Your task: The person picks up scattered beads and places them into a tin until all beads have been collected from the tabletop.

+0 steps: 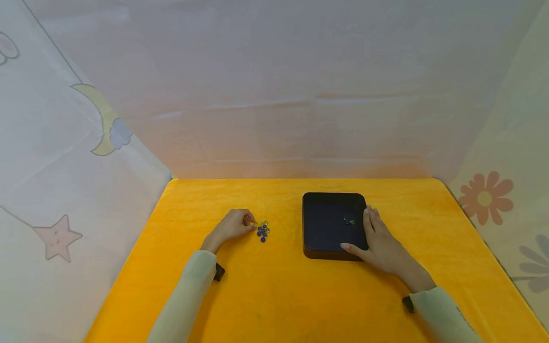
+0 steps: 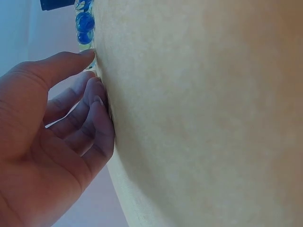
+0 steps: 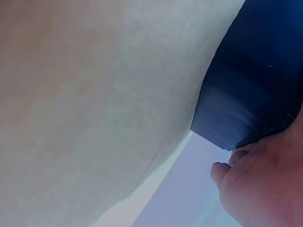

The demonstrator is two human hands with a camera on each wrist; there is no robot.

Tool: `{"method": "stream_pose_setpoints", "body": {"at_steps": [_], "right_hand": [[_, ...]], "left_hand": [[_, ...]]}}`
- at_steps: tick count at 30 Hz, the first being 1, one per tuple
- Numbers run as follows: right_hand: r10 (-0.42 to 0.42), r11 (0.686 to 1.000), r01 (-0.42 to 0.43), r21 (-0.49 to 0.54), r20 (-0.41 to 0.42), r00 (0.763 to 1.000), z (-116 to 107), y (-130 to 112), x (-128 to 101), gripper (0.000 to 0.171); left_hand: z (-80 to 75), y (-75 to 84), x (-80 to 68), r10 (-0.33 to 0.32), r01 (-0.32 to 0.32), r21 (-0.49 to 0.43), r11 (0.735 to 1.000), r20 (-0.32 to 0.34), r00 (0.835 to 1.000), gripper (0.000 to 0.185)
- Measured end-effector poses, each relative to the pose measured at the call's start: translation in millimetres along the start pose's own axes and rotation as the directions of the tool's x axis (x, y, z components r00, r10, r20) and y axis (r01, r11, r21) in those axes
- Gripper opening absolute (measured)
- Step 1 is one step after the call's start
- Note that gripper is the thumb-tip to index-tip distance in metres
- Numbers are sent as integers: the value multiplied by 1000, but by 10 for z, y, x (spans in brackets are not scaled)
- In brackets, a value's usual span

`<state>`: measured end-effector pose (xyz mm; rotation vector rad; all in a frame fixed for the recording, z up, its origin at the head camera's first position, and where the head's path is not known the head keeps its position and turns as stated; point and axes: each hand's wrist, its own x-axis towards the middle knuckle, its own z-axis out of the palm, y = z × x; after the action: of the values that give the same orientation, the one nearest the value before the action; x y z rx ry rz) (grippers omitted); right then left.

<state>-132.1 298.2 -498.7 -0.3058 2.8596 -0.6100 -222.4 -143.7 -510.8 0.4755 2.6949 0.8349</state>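
Observation:
On the left of the yellow cloth in the head view, my left hand (image 1: 233,225) pinches a clear marble (image 1: 255,224) between thumb and fingertips. Close to the fingertips lies a small group of blue and clear marbles (image 1: 262,232). Blue marbles (image 2: 85,22) also show just past the thumb in the left wrist view. My right hand (image 1: 381,245) holds the near right corner of a black square tray (image 1: 323,254). Its thumb lies over the front rim, and the other fingers lie along the right side. A few greenish glassy marbles (image 1: 349,221) are inside the tray.
A yellow cloth (image 1: 266,295) covers the table, which meets pale fabric walls (image 1: 274,119) at the back and sides. The walls carry printed shapes: a moon, a star and flowers. Small black devices (image 1: 219,272) sit at both wrists.

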Motion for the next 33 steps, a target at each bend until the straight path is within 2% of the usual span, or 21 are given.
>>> {"method": "stream_pose_setpoints", "body": {"at_steps": [33], "right_hand": [[6, 1000, -6, 0, 4, 1000, 12, 11, 24, 128]], "left_hand": [[-10, -10, 66, -56, 58, -47, 997, 42, 998, 10]]}}
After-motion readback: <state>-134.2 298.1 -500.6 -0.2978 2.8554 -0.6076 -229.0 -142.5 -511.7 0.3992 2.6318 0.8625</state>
